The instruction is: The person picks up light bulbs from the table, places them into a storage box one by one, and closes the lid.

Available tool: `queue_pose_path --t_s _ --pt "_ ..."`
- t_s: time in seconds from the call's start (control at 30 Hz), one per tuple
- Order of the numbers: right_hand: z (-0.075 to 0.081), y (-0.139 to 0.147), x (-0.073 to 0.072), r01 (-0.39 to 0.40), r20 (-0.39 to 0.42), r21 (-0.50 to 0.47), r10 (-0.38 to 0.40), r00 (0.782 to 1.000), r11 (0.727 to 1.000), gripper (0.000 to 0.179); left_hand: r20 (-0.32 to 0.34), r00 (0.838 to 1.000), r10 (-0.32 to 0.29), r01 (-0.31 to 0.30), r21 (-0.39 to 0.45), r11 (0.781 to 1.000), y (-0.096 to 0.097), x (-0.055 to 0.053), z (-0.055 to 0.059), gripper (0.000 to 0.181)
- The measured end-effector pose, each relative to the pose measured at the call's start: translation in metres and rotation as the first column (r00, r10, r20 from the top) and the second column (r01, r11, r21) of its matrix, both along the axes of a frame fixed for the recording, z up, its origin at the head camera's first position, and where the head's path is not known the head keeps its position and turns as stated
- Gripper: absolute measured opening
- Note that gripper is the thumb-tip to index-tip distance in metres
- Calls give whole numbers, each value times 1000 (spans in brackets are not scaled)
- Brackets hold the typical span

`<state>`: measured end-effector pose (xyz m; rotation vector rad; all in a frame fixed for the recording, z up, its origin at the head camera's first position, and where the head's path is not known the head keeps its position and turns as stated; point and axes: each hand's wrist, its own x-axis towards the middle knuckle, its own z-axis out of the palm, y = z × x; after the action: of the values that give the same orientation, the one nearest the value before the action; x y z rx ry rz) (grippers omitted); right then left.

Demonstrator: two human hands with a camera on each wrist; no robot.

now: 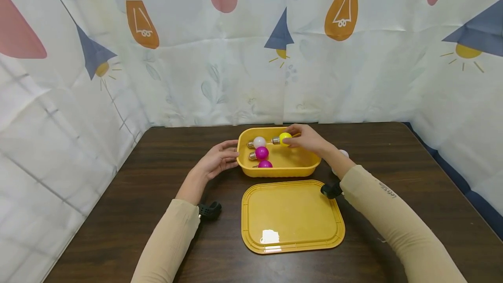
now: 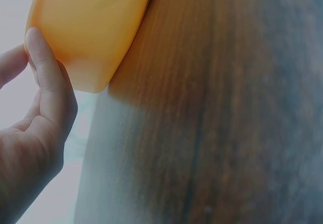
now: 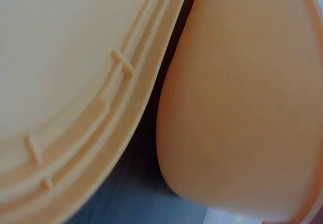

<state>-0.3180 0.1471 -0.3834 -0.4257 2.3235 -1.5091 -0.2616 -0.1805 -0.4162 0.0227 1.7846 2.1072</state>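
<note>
Yellow light bulb with a silvery screw base (image 1: pixel 284 139): at the right hand's (image 1: pixel 308 138) fingertips, over the right-of-centre back part of the deep yellow plastic box (image 1: pixel 279 172). Long axis runs roughly left-right, base pointing left, away from that hand; globe on the hand side. Right hand is the near one, left is well apart at the box's far end. Can't tell if the bulb touches the box floor.

Looks: glossy round globe, bright yellow, threaded metal base, partly covered by fingers.

Hands: right pinches the globe, fingers curled round it. Left hand (image 1: pixel 218 158) has loosely extended fingers touching the box's left end, no bulb in it.

Left of the yellow one, inside the box: white round bulb (image 1: pixel 259 142), then magenta round bulb (image 1: pixel 261 153), then second magenta bulb (image 1: pixel 265 164), half hidden by the front wall. First two bases point left.

Flat yellow plastic tray (image 1: pixel 292 217) just in front, on the dark wood-grain bench (image 1: pixel 188 139). White rounded object (image 1: pixel 344 153) behind the right forearm, mostly hidden.
</note>
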Motion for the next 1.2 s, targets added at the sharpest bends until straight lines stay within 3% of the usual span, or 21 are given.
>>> queue_pose_path --t_s 0.4,0.73,1.2 --pt "-9 -10 -3 39 9 46 -40 999 998 44 0 1000 -5 5 22 1000 0 -1 -1 58" --pt "-16 -20 -2 29 0 64 -29 1000 998 41 2 1000 -1 1 18 1000 0 0 0 58" --pt "-16 -26 3 27 7 124 -28 1000 992 40 3 1000 -3 3 6 1000 -1 -1 -1 59"
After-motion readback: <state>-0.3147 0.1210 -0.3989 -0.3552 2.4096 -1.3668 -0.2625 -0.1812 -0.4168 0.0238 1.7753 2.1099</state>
